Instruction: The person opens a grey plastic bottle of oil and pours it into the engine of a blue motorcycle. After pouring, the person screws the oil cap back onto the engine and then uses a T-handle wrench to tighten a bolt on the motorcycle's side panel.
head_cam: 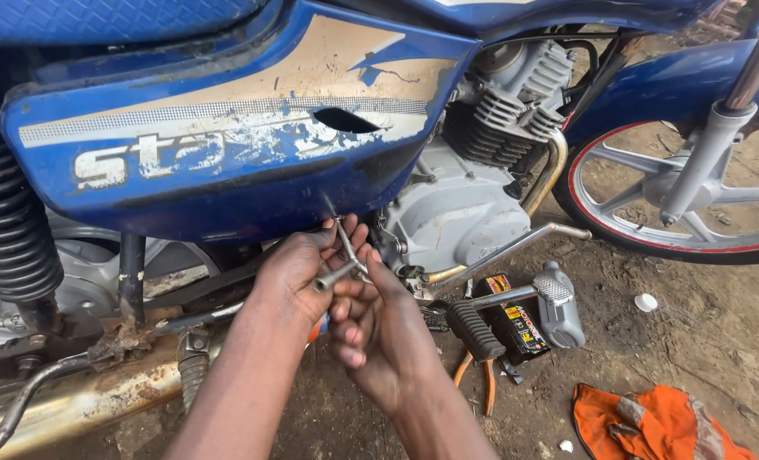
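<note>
Metal socket wrench in both hands' grip, left hand, right hand, under blue side panel.

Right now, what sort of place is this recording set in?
Probably an outdoor, informal motorcycle repair spot: a blue motorcycle stands on bare dirt ground, pliers and an orange rag lie on it, and both hands work a metal tool.

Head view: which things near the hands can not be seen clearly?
- Head view: tip of the metal tool, hidden between left hand and right hand.
- Pliers, jaws hidden behind the footpeg.
- Exhaust pipe, cut off by the left edge.
</note>
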